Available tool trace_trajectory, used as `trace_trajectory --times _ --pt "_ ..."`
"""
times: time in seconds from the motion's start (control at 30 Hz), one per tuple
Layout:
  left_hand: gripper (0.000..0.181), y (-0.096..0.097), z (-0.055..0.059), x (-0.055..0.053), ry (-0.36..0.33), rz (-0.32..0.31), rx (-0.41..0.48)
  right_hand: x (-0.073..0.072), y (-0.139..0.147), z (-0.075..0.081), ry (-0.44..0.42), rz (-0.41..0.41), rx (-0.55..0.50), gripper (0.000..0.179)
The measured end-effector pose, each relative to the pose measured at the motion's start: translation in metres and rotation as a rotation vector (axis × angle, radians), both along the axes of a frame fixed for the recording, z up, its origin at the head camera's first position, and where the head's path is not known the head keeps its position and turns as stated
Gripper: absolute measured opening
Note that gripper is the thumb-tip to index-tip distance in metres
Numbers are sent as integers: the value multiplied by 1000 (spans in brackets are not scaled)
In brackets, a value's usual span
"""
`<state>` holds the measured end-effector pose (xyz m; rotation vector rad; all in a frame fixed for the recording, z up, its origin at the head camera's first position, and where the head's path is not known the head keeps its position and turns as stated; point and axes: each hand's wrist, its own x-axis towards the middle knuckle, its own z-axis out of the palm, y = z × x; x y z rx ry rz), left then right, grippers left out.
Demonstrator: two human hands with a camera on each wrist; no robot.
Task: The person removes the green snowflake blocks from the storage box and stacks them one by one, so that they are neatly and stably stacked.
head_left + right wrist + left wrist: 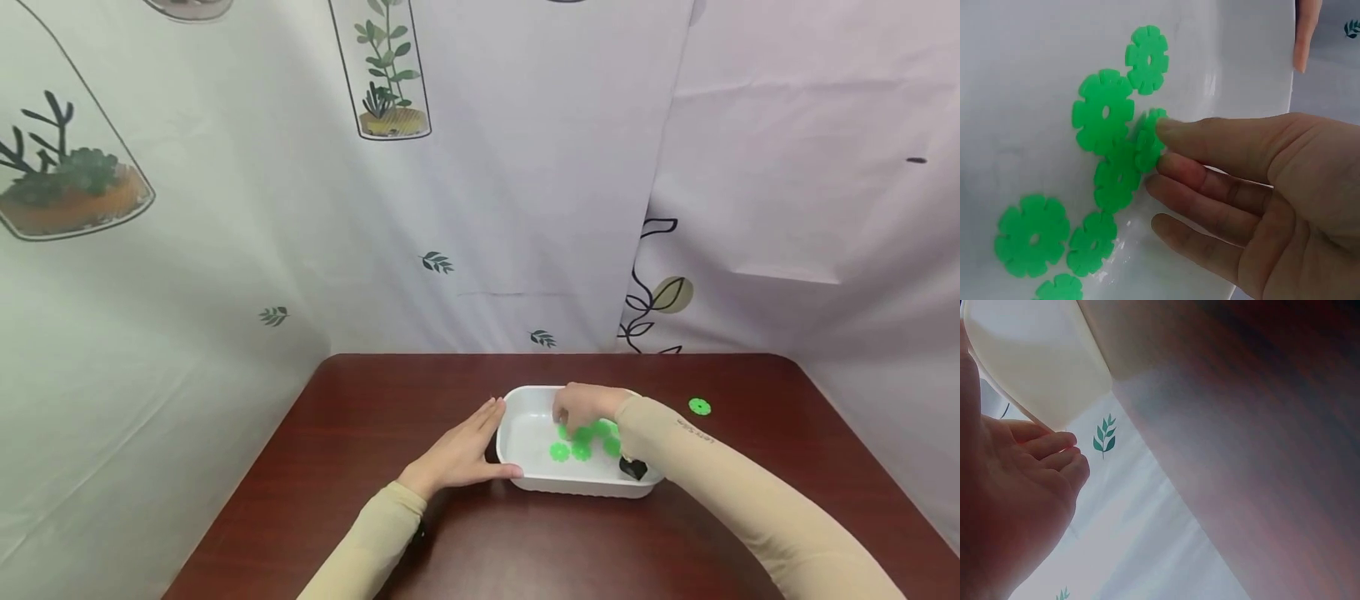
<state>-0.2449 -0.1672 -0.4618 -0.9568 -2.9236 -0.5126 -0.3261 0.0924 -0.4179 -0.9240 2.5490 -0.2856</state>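
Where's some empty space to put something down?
The table is bare left of the left hand, and in front of the tray between the sleeves. Inside the tray, it's crowded around the right hand with green discs.

Seven green discs (1099, 122) show in the right wrist view, one cut off at the edge; one further green disc (695, 407) lies outside the one white tray (577, 485). There are two hands, one left hand (463, 452) and one right hand (587, 405), one table (375, 433) and two sleeves (367, 542)
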Motion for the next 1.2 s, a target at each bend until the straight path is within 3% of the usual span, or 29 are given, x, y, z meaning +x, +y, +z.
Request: trace_trajectory --times 0.5,0.77,1.0,1.2 --pt "112 1 -4 5 -25 13 17 11 -4 -5 -30 -71 16 21" --pt "113 0 -3 3 -22 19 9 7 -1 -5 -25 -9 35 20" --pt "112 0 0 1 4 10 19 4 3 0 -22 -26 7 16" --pt "112 1 -1 2 -13 10 17 4 7 7 -3 -15 -19 14"
